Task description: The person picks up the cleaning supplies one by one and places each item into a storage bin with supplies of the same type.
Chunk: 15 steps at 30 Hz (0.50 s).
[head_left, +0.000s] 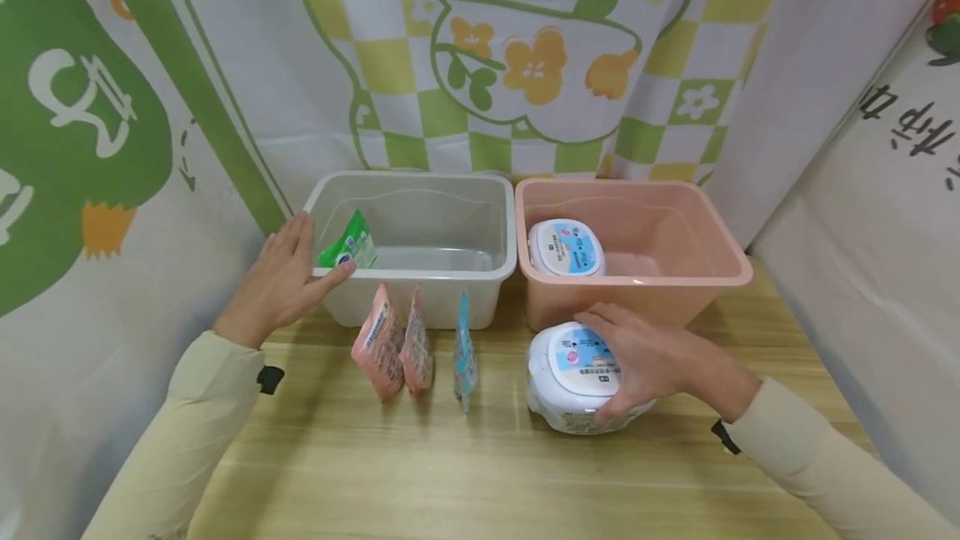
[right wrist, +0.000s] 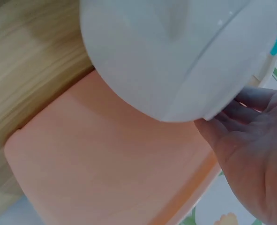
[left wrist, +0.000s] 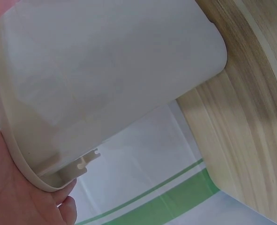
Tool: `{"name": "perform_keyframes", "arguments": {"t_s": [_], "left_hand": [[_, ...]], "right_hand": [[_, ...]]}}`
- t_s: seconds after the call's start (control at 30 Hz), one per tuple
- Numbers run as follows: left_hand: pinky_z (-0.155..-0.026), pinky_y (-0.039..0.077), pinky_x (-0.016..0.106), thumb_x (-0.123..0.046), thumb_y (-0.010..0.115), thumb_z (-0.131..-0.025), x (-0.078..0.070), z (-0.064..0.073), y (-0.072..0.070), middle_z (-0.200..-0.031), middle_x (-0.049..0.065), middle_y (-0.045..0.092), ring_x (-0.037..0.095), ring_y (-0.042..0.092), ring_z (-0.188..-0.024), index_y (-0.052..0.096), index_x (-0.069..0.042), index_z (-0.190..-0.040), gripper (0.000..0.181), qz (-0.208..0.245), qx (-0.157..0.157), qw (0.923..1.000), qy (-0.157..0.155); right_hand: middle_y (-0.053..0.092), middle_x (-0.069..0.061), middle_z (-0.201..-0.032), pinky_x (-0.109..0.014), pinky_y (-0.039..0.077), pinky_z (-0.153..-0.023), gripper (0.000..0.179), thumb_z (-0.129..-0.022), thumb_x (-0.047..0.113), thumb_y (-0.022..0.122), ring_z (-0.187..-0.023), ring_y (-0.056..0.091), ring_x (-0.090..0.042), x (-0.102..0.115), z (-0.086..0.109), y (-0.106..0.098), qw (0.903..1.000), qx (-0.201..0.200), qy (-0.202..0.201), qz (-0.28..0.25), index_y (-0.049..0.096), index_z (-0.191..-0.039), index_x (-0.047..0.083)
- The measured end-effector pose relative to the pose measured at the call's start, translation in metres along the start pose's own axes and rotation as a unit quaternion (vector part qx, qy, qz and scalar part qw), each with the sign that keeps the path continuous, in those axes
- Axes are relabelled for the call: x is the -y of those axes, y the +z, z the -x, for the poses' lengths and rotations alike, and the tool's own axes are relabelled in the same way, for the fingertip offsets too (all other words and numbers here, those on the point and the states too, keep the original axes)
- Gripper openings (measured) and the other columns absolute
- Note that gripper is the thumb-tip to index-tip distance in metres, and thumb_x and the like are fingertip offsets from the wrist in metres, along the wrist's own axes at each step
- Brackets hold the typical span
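My right hand grips a white lidded plastic tub by its right side, thumb at the near edge and fingers at the far edge of the lid. A blue printed label covers part of that lid. In the right wrist view, the tub's smooth white side overlaps the pink bin. My left hand rests on the left front corner of the grey-white bin, its thumb extended along the front rim. Inside that bin leans a green packet. A similar white tub sits in the pink bin, at its left.
Two pink packets and one blue packet stand upright on the wooden table before the grey-white bin. Both bins stand side by side against a patterned curtain. Fabric walls flank the table.
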<state>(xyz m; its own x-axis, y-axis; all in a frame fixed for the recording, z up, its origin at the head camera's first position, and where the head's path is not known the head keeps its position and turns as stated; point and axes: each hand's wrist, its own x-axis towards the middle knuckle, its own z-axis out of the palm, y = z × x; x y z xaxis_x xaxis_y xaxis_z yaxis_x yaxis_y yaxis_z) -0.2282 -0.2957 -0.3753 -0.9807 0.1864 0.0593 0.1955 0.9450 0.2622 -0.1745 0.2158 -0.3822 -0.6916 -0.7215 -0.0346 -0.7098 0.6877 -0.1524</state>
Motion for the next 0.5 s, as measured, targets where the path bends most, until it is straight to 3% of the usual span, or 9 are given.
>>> {"name": "perform_keyframes", "arguments": {"t_s": [0.5], "left_hand": [[-0.131,0.006,0.066,-0.071,0.038,-0.104,-0.002,0.001,-0.002,-0.174,0.031,-0.004,0.05,0.003,-0.163,-0.004,0.009,-0.164,0.109,0.002,0.003,1.0,0.0]], "right_hand": [[0.056,-0.005,-0.134,-0.041,0.054,-0.102,0.12,-0.059,0.073,0.087,-0.121,0.05,-0.017,-0.009,-0.003,0.017,0.9972,-0.06,-0.044,0.001,0.049,-0.146,0.0]]}}
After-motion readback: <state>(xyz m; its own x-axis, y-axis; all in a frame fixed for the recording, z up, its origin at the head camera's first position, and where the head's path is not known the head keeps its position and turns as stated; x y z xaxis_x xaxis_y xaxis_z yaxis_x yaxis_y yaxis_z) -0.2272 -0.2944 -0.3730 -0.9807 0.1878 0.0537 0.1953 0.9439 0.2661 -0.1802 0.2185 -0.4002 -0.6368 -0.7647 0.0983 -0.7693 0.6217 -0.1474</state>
